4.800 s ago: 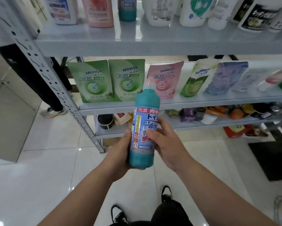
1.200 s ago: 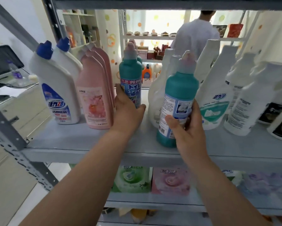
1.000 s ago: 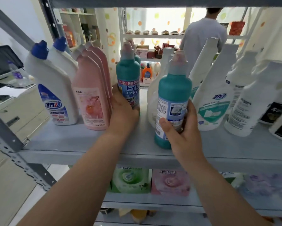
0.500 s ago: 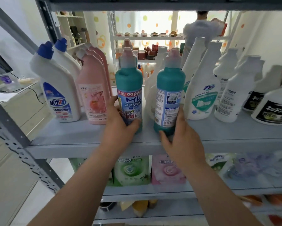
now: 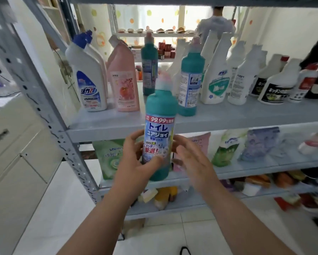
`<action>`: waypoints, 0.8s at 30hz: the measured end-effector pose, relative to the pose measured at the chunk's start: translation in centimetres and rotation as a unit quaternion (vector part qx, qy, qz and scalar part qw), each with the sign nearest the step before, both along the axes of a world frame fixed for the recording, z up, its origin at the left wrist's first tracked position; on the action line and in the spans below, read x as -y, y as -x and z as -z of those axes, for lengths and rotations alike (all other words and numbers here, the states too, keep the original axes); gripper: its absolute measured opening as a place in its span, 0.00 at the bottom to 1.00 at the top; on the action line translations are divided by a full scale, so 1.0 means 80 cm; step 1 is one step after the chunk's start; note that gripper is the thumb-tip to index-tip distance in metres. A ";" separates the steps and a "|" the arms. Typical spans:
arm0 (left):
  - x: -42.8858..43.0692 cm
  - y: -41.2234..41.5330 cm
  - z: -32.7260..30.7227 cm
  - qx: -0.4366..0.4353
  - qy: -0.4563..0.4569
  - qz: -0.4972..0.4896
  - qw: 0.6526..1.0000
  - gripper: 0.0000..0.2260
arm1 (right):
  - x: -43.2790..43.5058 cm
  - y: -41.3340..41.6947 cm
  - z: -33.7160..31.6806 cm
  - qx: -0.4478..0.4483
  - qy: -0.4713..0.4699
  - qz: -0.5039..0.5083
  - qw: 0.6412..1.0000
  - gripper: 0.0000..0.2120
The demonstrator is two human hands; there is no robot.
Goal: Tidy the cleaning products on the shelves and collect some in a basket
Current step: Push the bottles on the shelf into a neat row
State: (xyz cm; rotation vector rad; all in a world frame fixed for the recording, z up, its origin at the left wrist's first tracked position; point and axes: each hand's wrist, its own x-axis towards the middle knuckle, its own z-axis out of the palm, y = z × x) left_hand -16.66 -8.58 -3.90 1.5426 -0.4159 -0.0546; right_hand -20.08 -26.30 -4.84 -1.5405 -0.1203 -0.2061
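Head view: three teal plastic bottles show, each a smooth cylinder with a rounded shoulder and a pale tapered cap. One teal bottle (image 5: 160,126) is upright in the air, in front of the edge of the grey metal shelf (image 5: 228,115). The left hand (image 5: 136,162) holds it low down, thumb across the glossy blue-and-white label and fingers (image 5: 134,137) curled round the far side. The right hand (image 5: 193,162) is just beside it, fingers loosely spread; blur hides whether they touch. The second teal bottle (image 5: 191,83) and third teal bottle (image 5: 149,67) stand on the shelf. To their left stand two white angled-neck bottles (image 5: 90,80) with blue caps and at least two pink bottles (image 5: 125,83) of the same bent shape. Soft refill pouches (image 5: 226,148) lean on the shelf below.
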 end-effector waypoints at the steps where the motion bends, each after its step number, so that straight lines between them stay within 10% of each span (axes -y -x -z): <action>1: -0.005 0.016 0.008 -0.033 0.018 0.020 0.999 0.28 | -0.013 0.006 0.002 -0.022 -0.045 -0.014 0.999 0.18; 7: -0.019 0.072 0.042 -0.270 0.230 0.121 0.927 0.34 | -0.054 0.041 0.028 -0.096 -0.228 -0.083 0.965 0.25; 12: -0.017 0.083 0.066 -0.277 0.049 0.086 0.956 0.19 | -0.038 0.054 0.029 -0.082 -0.131 0.010 0.988 0.33; 15: -0.004 0.096 0.085 -0.183 -0.005 0.102 0.978 0.28 | -0.023 0.052 0.042 -0.112 -0.038 0.045 0.992 0.42; 20: 0.049 0.115 0.099 -0.287 0.106 0.061 0.950 0.19 | 0.023 0.049 0.070 -0.167 -0.154 -0.062 0.972 0.19; 24: 0.088 0.119 0.098 -0.414 0.149 0.156 0.884 0.28 | 0.077 0.047 0.090 -0.211 -0.215 -0.109 0.947 0.24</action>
